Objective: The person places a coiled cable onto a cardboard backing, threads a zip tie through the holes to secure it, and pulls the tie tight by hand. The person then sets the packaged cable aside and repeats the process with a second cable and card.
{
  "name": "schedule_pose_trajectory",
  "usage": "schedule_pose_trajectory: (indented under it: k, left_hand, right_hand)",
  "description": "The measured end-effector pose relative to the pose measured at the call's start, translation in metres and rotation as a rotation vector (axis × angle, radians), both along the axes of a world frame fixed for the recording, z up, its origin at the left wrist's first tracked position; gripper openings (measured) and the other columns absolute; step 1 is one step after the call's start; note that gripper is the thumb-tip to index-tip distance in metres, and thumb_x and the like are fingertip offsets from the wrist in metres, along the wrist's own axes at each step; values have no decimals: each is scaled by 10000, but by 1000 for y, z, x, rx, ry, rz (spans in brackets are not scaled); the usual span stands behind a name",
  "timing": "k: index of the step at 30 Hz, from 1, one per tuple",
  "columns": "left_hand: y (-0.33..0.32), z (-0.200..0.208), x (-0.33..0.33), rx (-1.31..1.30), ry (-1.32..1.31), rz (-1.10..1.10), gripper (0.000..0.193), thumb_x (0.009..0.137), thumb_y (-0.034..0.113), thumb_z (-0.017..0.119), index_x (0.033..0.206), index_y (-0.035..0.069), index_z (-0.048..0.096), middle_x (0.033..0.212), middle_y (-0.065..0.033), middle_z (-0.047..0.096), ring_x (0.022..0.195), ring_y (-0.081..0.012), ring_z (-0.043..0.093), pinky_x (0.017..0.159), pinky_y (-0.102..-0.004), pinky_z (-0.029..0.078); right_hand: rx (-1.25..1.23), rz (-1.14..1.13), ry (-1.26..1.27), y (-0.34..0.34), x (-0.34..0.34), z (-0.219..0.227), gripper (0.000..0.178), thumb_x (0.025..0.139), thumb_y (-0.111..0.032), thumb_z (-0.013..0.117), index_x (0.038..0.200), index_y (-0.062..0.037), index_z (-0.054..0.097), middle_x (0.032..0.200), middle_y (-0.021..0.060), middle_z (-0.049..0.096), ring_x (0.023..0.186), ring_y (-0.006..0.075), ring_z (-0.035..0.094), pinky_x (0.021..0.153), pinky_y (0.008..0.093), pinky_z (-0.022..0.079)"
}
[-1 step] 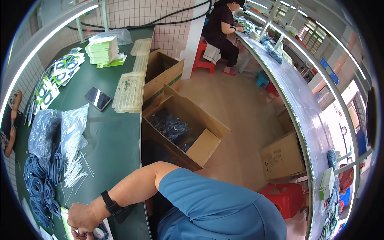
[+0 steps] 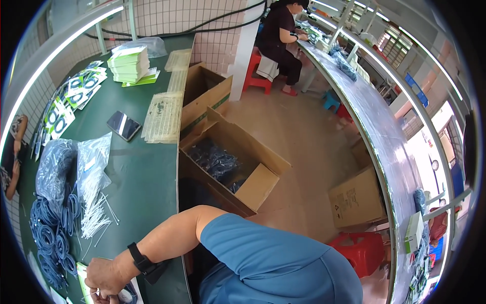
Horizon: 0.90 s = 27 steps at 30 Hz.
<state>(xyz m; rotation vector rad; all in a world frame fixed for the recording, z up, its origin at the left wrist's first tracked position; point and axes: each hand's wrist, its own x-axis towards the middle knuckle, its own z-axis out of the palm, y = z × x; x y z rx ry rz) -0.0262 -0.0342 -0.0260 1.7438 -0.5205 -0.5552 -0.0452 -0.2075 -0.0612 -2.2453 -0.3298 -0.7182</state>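
My right hand [image 2: 105, 277], a dark watch on its wrist, is closed in a pinch at the lower left. Between its fingertips shows a thin white cable tie [image 2: 95, 292]. Beneath the hand lies a green and white card [image 2: 82, 276], with a coiled dark cable [image 2: 130, 294] on it. My left hand cannot be made out; the lower edge cuts off the work. Bundles of coiled blue-grey cables [image 2: 46, 238] lie just beyond the hand. Loose white cable ties [image 2: 94, 223] spill from a clear plastic bag [image 2: 95, 157] beside them.
On the green bench [image 2: 147, 187] are a phone [image 2: 124, 125], stacked cards [image 2: 129, 63] and carded cables [image 2: 61, 116]. Open cardboard boxes [image 2: 253, 175] stand against its right edge. Red stool [image 2: 357, 253] and long metal bench [image 2: 374, 126] are at right. A person [image 2: 281, 40] sits at the back.
My right hand stays in place, its fingertips shifting only slightly over the card. Everything else looks the same.
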Motion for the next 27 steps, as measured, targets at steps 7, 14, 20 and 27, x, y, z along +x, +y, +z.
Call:
schedule_pose_trajectory:
  k: [7, 14, 20, 27]
  left_hand:
    - [1, -3, 5, 85, -49, -22, 262, 900, 9, 743, 1141, 10, 642, 979, -53, 669, 854, -145, 621, 763, -283, 495]
    - [-1, -1, 1, 81, -74, -24, 201, 895, 73, 761, 1066, 20, 668, 903, -22, 642, 755, -111, 561, 682, -263, 443]
    - [-8, 9, -9, 131, -83, 12, 273, 886, 74, 768, 1122, -10, 659, 876, -23, 644, 748, -108, 568, 665, -252, 438]
    - [-9, 6, -7, 116, -80, 22, 324, 880, 27, 757, 1177, -42, 647, 924, -54, 670, 795, -124, 607, 693, -257, 470]
  right_hand:
    - [-1, 11, 9, -5, -11, 8, 158, 663, -217, 797, 718, -71, 770, 700, 147, 714, 695, 350, 719, 640, 452, 555]
    - [26, 41, 17, -8, -14, 12, 137, 656, -199, 807, 733, -87, 790, 702, 132, 721, 689, 331, 721, 638, 433, 552]
    - [62, 57, 11, -6, -10, 7, 116, 639, -195, 804, 704, -101, 785, 686, 121, 717, 674, 321, 716, 629, 422, 546]
    - [100, 56, 5, -5, 9, -9, 86, 617, -207, 798, 646, -129, 773, 643, 105, 704, 658, 306, 714, 604, 408, 535]
